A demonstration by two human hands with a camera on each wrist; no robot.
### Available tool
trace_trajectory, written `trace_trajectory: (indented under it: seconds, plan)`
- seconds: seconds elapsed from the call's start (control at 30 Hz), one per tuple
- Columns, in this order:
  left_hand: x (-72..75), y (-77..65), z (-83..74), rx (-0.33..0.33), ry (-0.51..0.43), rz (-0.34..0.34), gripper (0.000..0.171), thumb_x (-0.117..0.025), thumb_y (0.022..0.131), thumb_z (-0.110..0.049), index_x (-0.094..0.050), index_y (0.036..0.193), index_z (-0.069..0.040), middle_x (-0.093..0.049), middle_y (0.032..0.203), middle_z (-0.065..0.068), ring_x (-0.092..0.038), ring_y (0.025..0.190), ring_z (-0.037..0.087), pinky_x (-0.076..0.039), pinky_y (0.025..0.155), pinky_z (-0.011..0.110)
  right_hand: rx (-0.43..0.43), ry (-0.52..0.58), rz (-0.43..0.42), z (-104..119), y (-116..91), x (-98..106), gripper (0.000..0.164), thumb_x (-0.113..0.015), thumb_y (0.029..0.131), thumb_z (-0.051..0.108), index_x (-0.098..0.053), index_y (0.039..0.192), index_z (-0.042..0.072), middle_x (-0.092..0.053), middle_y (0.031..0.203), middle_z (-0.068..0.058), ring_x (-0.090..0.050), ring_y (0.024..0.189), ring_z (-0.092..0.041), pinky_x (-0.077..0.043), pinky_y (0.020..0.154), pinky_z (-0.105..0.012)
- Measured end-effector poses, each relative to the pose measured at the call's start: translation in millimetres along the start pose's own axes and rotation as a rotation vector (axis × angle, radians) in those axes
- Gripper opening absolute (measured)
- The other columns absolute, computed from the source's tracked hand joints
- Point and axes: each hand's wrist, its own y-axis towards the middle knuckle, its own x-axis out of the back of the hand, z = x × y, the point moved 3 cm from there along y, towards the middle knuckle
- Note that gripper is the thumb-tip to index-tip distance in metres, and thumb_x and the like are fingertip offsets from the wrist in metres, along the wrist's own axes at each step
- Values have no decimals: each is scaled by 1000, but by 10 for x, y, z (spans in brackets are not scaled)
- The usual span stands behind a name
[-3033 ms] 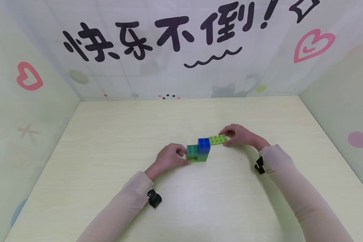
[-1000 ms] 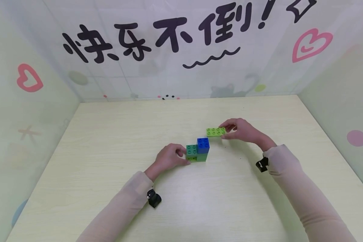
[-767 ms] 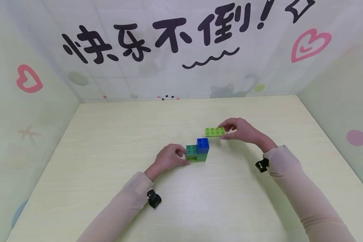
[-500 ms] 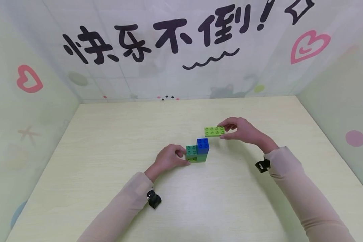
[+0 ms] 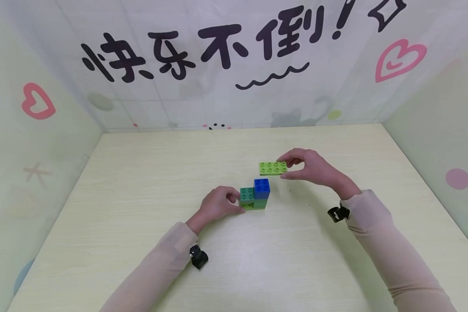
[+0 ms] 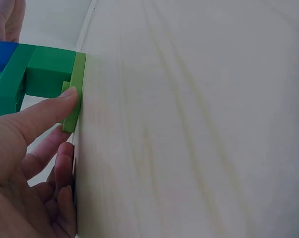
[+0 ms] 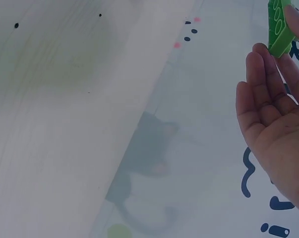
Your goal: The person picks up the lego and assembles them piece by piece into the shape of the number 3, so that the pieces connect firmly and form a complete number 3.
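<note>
Near the middle of the tabletop (image 5: 160,173), just beyond a small stack of blocks (image 5: 260,203), a lime plate (image 5: 273,168) is held up in the air, studs upward and roughly level. The right hand (image 5: 310,168) pinches it at its right end between thumb and fingers, so the other end has nothing under it. Just in front, apart from the plate, a blue block (image 5: 261,189) tops the right side of the stack. Beside it shows the upper green block (image 5: 247,193), jutting out over the lime base (image 6: 79,89) with a gap between. The left hand (image 5: 220,202) pinches that base at its left end, thumb on top.

From where I stand, that end grip looks the weak point: pressing on the far end could tip the plate or twist it loose. A push on the overhang might rock the stack or pop a block off, and a low sweep could knock the blue block.

As for room, the back wall (image 5: 160,104) stands well behind the plate, and the left wall (image 5: 43,173) and right wall (image 5: 448,143) are well apart from both hands. The tabletop's near edge is out of sight.
</note>
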Motion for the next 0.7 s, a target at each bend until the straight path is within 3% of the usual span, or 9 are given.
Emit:
trace_trajectory:
  seconds: [0.23, 0.7]
  plan:
    - [-8, 3, -3, 0, 1, -3, 30, -82, 66, -23, -70, 91, -14, -55, 78, -2, -47, 71, 14, -36, 61, 26, 12, -13, -15, 103, -47, 42, 40, -73, 79, 22, -61, 114, 6, -60, 106, -4, -53, 92, -19, -40, 86, -38]
    - [-9, 2, 4, -12, 1, -5, 29, -82, 66, -23, -69, 91, -14, -55, 78, -3, -47, 71, 14, -36, 61, 27, 67, -25, -23, 255, -92, 2, 38, -74, 78, 24, -64, 112, 10, -60, 99, 1, -54, 90, -16, -42, 82, -37]
